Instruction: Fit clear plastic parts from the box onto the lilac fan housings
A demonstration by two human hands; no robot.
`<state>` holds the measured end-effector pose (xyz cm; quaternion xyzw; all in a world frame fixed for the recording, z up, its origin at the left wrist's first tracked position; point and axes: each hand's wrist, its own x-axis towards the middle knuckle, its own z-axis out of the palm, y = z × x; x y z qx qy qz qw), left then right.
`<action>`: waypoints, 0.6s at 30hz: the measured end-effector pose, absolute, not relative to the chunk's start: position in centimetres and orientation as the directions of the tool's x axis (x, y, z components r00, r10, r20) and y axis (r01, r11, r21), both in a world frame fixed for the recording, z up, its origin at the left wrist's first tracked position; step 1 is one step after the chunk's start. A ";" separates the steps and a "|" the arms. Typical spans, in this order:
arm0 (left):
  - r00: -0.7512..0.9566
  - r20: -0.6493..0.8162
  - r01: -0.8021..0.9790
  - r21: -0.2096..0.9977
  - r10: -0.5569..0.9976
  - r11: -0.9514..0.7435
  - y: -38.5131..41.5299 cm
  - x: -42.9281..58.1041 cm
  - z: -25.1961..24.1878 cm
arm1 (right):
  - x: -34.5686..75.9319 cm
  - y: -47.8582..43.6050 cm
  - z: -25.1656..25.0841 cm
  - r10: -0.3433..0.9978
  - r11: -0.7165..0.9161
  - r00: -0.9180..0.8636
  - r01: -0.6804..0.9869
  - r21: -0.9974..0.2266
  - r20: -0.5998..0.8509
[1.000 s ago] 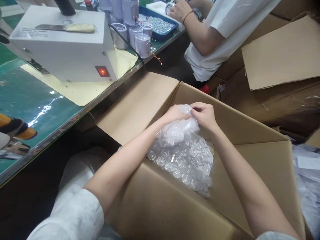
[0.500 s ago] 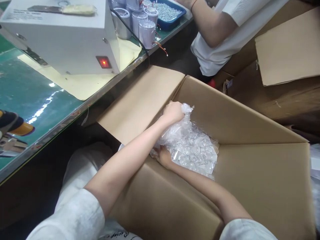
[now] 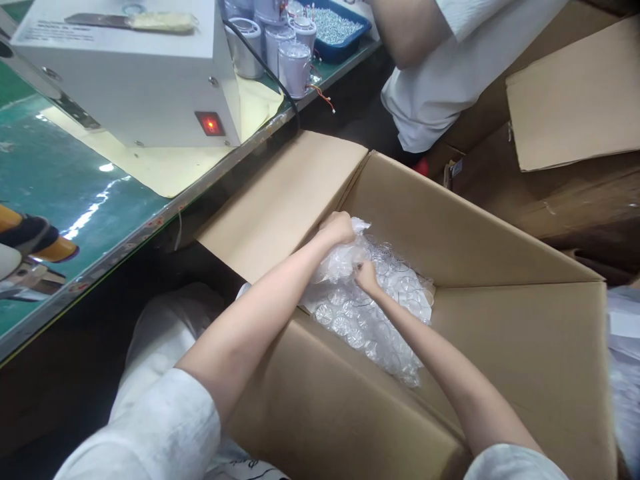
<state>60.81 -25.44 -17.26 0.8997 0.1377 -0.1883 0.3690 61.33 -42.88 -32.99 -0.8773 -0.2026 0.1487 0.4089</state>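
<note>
A clear plastic bag (image 3: 373,310) full of small transparent round parts lies inside a large open cardboard box (image 3: 500,320). My left hand (image 3: 340,229) is closed on the bunched top of the bag, near the box's far left wall. My right hand (image 3: 367,275) is just below it, fingers pinched on the bag's plastic in the middle of the bag. Both forearms reach over the box's near wall.
A green workbench (image 3: 60,193) at left carries a white machine (image 3: 130,80) with a red lit switch, several grey cylinders (image 3: 293,63) and a blue tray (image 3: 340,27) of small parts. Another person in a white shirt (image 3: 445,73) sits at the back. More cardboard (image 3: 575,100) lies at right.
My right hand left the bag's top, dropped to the bag's near left side, then came up to its middle. My left hand kept its hold and sank slightly with the bag.
</note>
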 end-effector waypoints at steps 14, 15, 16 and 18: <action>0.940 -0.302 0.167 0.813 -0.159 -0.559 -27.2 60.3 -15.3 | 65.4 -43.0 -20.4 0.412 -0.390 0.907 0.260 -0.883 0.086; 0.950 -0.292 0.189 0.813 -0.105 -0.551 -27.0 60.3 -15.3 | 64.6 -42.9 -21.1 0.401 -0.416 0.914 0.248 -0.875 0.068; 0.959 -0.281 0.211 0.812 -0.048 -0.544 -26.8 60.4 -15.3 | 63.4 -42.9 -22.1 0.400 -0.453 0.916 0.232 -0.861 0.036; 0.964 -0.260 0.247 0.808 0.053 -0.535 -26.3 60.7 -15.4 | 60.0 -43.3 -25.2 0.436 -0.550 0.898 0.204 -0.810 -0.069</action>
